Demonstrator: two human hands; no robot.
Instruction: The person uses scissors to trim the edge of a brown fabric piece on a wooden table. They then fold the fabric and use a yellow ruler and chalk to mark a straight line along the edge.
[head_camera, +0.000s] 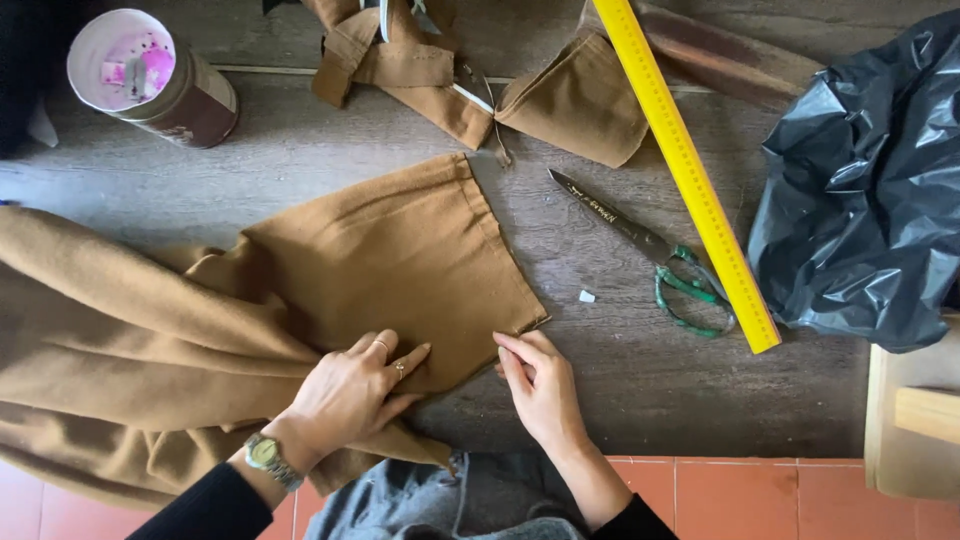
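Observation:
A brown cloth garment (300, 280) lies spread over the grey wooden table (620, 390), its hemmed end pointing right. My left hand (350, 395) presses flat on the lower edge of the cloth, fingers apart, rings on two fingers and a watch at the wrist. My right hand (540, 385) rests beside the cloth's lower right corner, its fingertips touching the hem edge there. Neither hand grips anything that I can see.
Green-handled scissors (660, 265) lie right of the cloth, beside a long yellow ruler (690, 170). More brown cloth pieces (480, 80) sit at the back. A round tin (150, 75) stands back left, a black plastic bag (870, 190) at the right, a wooden block (925, 410) below it.

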